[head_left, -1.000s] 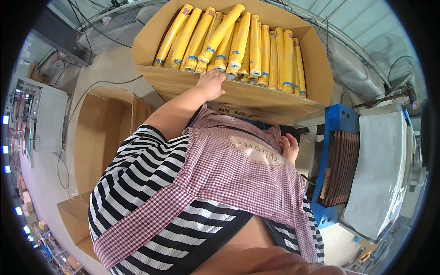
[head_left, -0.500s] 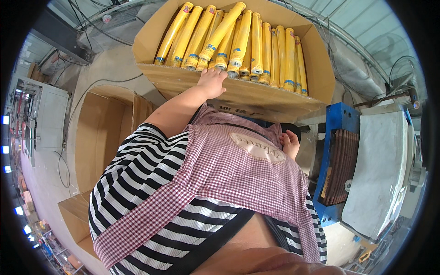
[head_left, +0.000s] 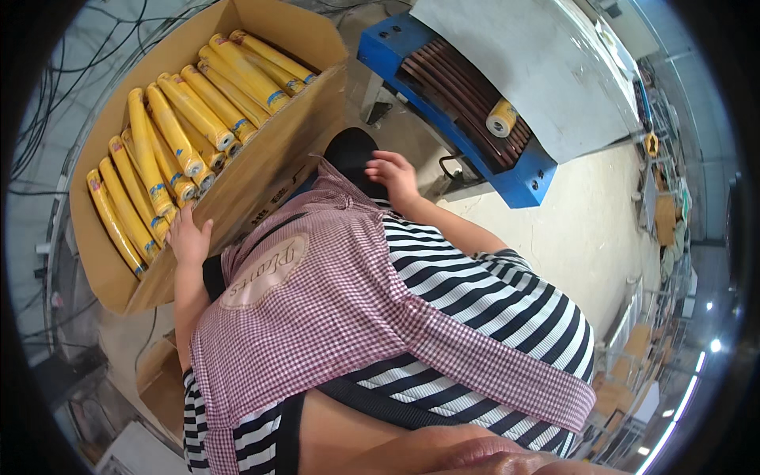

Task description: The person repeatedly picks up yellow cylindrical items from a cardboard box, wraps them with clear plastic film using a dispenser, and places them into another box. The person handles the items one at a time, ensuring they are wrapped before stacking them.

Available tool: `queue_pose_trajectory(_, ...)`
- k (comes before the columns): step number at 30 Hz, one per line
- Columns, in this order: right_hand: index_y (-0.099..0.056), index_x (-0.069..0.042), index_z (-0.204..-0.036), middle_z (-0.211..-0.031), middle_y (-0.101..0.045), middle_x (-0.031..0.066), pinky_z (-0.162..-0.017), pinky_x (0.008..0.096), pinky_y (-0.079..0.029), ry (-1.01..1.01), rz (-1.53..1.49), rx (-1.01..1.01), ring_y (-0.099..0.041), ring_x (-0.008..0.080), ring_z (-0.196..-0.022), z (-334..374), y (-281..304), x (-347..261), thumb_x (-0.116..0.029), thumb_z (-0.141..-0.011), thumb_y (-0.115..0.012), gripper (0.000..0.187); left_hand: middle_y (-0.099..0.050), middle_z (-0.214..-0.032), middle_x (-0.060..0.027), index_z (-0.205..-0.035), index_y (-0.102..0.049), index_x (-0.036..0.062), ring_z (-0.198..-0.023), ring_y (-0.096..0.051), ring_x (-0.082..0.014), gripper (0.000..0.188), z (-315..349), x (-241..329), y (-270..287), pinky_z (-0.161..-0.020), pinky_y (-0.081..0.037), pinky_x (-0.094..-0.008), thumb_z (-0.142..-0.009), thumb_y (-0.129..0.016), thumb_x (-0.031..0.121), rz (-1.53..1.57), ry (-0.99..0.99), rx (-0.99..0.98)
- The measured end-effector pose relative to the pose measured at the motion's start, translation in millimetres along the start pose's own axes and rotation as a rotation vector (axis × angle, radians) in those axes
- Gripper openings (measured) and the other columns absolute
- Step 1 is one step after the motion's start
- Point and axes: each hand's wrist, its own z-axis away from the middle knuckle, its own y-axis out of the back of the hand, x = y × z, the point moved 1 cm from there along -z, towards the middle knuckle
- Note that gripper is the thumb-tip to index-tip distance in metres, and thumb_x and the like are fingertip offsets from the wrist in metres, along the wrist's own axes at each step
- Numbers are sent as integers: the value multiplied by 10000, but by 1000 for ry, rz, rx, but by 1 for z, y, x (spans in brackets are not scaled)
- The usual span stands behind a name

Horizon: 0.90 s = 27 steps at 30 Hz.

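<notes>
My left hand (head_left: 190,239) rests on the near edge of a big open cardboard box (head_left: 269,170), thumb apart from the fingers and nothing in its grasp. Behind the fingertips, many slim yellow tubes (head_left: 190,111) lie packed side by side inside the box, their round ends toward me. My right hand (head_left: 393,176) hovers beside my black-clad knee, fingers loosely spread and empty. Beyond it, at the right, stands a blue machine frame (head_left: 526,178) with brown slats. A single yellow tube (head_left: 502,117) shows its end above those slats, most of its length hidden.
A pale sheet-covered machine top (head_left: 530,47) adjoins the blue frame. Another cardboard box (head_left: 161,380) sits on the floor at lower left. Black cables (head_left: 51,119) hang at far left. Shelves with goods (head_left: 633,356) line the far right.
My view has turned to the right, so the tube box now lies at the left and the blue machine shows more fully. The yellow tube at the slats has come into view.
</notes>
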Motion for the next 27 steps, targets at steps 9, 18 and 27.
queue_pose_trajectory(9, -576, 37, -1031, -981, -622, 170, -839, 389, -470, 754, 856, 1043, -590, 302, -892, -21, 177, -151, -237, -801, -706, 381, -579, -1288, -112, -1324, -515, 139, -1199, -510, -331, 585, -2, -5, -3, -1007, -357, -487, -807, -726, 313, 14, 18, -14)
queue_pose_trajectory(18, -520, 56, -1238, -1130, -657, 186, -780, 371, -547, -64, 839, 642, -671, 269, -971, -63, 159, -188, -390, -751, -815, 723, -545, -1330, -126, -1332, -514, 139, -1225, -491, -331, 593, 4, -2, 5, -1032, -341, -478, -807, -728, 315, 26, 5, -16)
queue_pose_trajectory(27, -493, 16, -1219, -1175, -592, 139, -897, 393, -508, 87, -374, -226, -603, 248, -1065, 65, -73, -83, -139, -836, -715, 469, -519, -1373, -137, -1395, -480, 111, -1296, -475, -318, 641, -13, 82, 79, -1080, -377, -413, -853, -721, 352, 678, -327, -131)
